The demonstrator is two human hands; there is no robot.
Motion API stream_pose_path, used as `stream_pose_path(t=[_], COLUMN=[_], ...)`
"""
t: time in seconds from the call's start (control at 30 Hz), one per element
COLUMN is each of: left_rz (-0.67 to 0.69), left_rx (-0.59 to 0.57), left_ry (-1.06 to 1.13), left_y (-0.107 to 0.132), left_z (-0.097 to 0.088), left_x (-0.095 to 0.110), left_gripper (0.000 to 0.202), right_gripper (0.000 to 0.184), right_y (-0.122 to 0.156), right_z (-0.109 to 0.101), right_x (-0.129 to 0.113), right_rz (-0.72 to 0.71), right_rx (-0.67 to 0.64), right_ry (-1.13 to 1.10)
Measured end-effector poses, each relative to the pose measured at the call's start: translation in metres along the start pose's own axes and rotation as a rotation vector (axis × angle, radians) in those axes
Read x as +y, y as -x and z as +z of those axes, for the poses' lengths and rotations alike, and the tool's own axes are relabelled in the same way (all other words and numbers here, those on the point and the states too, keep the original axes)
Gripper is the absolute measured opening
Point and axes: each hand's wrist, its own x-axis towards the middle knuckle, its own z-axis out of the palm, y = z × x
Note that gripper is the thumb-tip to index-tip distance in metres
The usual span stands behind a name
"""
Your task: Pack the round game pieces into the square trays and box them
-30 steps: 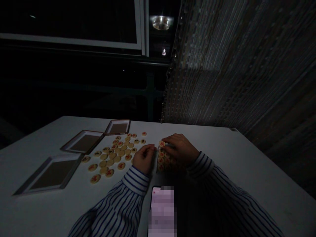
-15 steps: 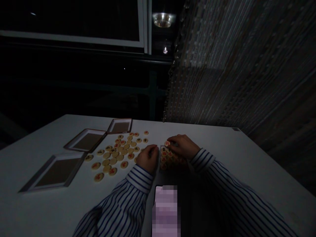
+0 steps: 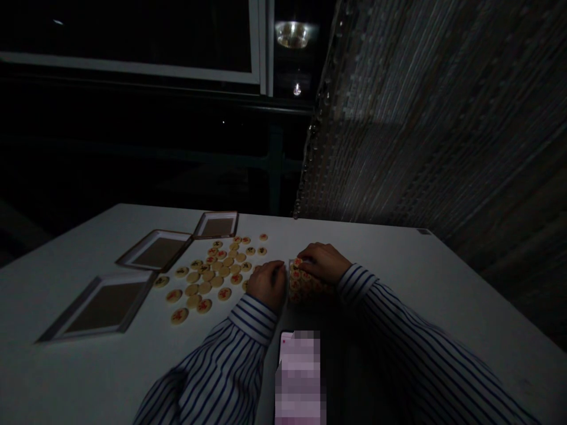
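My right hand (image 3: 324, 261) pinches a round xiangqi piece (image 3: 298, 261) with a red character, over the far left corner of a small clear-edged box (image 3: 290, 282). Rows of other xiangqi pieces (image 3: 296, 284) lie in the box; my right hand and its shadow cover part of them. Just left of the box, my left hand (image 3: 266, 284) rests on the table with its fingers curled in. Whether anything is inside those fingers is hidden. Loose xiangqi pieces (image 3: 204, 287), some with red or dark characters and some blank side up, are scattered left of my left hand.
The white table (image 3: 146, 378) carries three shallow tray-like panels at the left: a near one (image 3: 100, 307), a middle one (image 3: 159, 249) and a far one (image 3: 217, 225). A phone (image 3: 299, 378) with a blurred screen lies at the front. A beaded curtain (image 3: 398, 130) hangs beyond the right side.
My right hand has moved slightly left and down, bringing the pinched xiangqi piece closer to the box's corner. My left hand has stayed almost still beside the box.
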Motion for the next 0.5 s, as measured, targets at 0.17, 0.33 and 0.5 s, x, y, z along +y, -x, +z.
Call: stream_pose_path(t=[0.17,0.33,0.5], left_rz=[0.011,0.007,-0.001], left_rx=[0.013,0.008,0.008], left_ry=[0.0,-0.004,0.003], left_y=[0.0004,0.0002,0.0005], left_z=[0.0007,0.0009,-0.0003], left_x=[-0.001,-0.0006,0.0018], left_gripper=[0.023,0.023,0.023], right_gripper=[0.031,0.031,0.029], right_y=[-0.002,-0.0028,-0.0028], right_z=[0.0007,0.0012,0.0021], right_x=[-0.0003,-0.0001,0.0006], right_rz=[-0.001,-0.019,-0.037], right_rx=[-0.026,-0.053,-0.052], right_ry=[-0.008,0.007,0.022])
